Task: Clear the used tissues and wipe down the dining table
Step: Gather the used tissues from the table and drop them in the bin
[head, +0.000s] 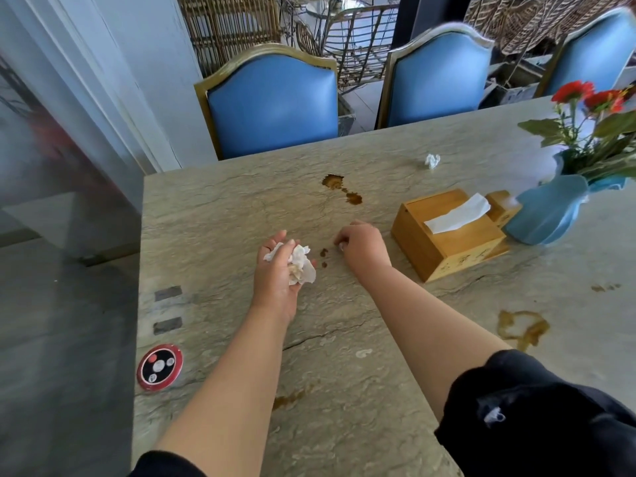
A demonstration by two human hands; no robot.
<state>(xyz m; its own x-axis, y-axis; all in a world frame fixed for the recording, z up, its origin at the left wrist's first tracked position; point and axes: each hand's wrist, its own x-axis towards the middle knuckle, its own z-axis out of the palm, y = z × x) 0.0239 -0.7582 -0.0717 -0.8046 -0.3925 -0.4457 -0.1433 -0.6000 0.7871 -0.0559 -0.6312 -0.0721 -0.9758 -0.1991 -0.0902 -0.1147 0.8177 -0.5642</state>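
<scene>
Crumpled tissues (298, 266) lay in the upturned left hand (278, 270), fingers loosely curled around them, left of the tissue box (447, 232). The right hand (361, 246) pinched a small white scrap against the desk (223, 208) beside the box. Another tissue (432, 161) lay beyond the box.

Table (344, 339): veined stone look, matt. Tissue box (444, 241) at 3 o'clock: smooth wood. Crumpled tissues (298, 265): soft paper, stained. Chairs (272, 101) at 12: glossy blue upholstery.
</scene>
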